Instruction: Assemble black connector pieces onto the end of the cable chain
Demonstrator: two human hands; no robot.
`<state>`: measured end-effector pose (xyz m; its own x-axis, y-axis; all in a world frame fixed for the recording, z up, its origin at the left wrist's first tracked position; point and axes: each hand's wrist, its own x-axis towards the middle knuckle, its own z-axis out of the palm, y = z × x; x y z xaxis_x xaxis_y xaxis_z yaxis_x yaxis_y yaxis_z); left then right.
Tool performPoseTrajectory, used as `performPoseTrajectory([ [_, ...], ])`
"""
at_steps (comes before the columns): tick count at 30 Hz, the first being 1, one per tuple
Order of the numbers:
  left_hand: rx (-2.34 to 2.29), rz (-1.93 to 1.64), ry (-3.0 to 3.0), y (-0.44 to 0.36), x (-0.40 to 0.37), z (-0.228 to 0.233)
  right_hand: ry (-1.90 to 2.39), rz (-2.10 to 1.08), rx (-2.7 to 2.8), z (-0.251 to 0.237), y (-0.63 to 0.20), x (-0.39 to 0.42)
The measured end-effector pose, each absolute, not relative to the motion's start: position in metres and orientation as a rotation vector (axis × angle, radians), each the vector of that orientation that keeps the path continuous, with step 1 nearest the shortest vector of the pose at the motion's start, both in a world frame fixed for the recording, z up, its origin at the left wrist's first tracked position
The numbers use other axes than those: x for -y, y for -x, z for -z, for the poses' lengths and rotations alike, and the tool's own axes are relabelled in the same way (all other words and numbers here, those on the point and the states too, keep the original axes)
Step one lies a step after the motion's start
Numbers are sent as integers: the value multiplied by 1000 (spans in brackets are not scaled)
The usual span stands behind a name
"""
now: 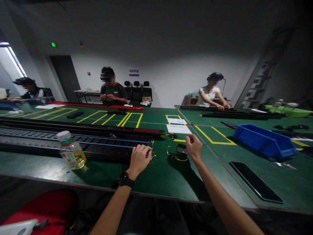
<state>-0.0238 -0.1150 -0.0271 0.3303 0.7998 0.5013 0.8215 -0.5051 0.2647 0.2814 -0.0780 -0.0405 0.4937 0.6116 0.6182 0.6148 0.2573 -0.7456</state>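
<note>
My left hand (140,158), a dark watch on its wrist, is curled over the right end of a long black rail (107,150). That rail has a row of small red dots, and short yellow wires stick out by my fingers. My right hand (194,147) is closed in a pinch above the table; whatever lies between its fingertips is too small to make out. Just left of it, a small dark box (181,149) lies on the green tabletop with a yellow-ended cable (179,159) in front. A small black connector piece (172,135) lies farther back.
A bottle of yellow liquid (72,153) stands before the rails. On the right are a blue bin (264,140) and a tablet (255,181). White paper labels (178,128) and yellow tape lines mark the table. Several people work across from me. A red stool (46,209) stands below left.
</note>
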Motion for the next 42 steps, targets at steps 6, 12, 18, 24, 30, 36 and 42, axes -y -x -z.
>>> performPoseTrajectory([
  [6,1455,867,2456,20,122,34,1203,174,1591,43,-199,103],
  [12,1364,866,2419,18,118,37,1249,143,2015,65,-175,116],
  [18,1315,1011,2415,22,112,41,1432,69,2089,60,-177,116],
  [24,1325,1064,2419,23,112,39,1521,-12,2189,59,-178,115],
  [30,1299,971,2421,22,113,41,1545,-92,2193,57,-177,117],
  [36,1323,939,2392,22,115,40,1534,-157,2168,57,-178,115],
  [42,1355,961,2399,21,116,40,1557,-205,2134,56,-179,113],
])
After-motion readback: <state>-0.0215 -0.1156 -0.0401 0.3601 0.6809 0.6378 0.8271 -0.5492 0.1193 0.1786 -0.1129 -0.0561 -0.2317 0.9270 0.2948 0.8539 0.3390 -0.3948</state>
